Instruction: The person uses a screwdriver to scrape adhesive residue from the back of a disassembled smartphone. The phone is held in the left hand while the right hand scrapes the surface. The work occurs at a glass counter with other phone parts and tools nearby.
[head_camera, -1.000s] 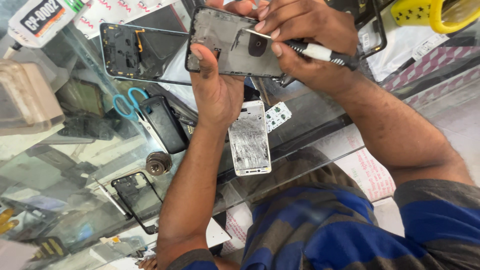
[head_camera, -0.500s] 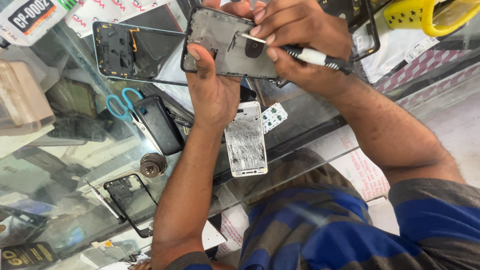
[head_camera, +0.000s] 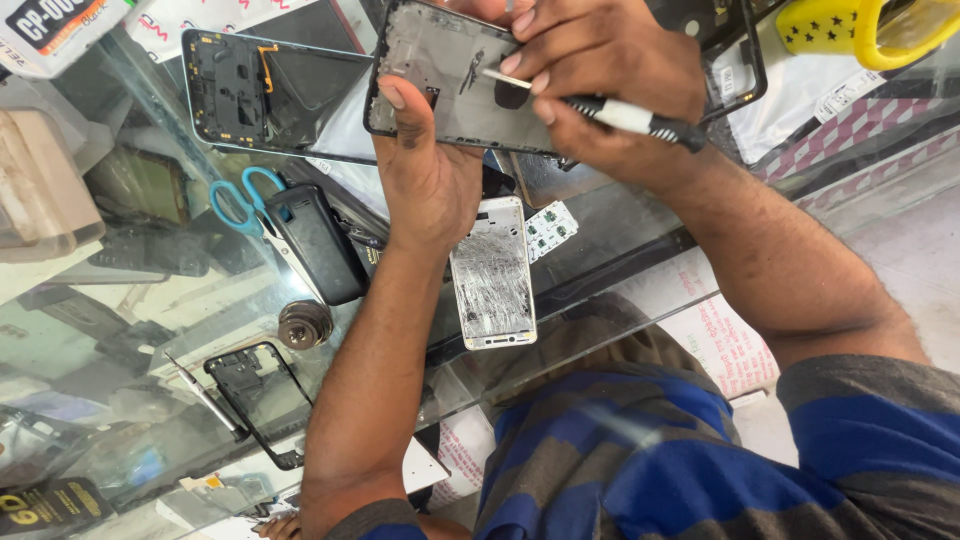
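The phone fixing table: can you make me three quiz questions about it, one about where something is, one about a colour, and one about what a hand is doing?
1. Where does the cracked white phone lie?
A. on the glass counter, beside the left forearm
B. on top of the scissors
C. inside the yellow thing

2. What colour are the scissors' handles?
A. red
B. blue
C. green

3. What is the right hand doing?
A. resting flat on the counter
B. holding nothing
C. holding a screwdriver with its tip on the phone frame

Answers:
1. A, it lies face up on the glass next to the arm.
2. B, both loops are blue.
3. C, the fingers pinch the tool while the left hand holds the frame up.
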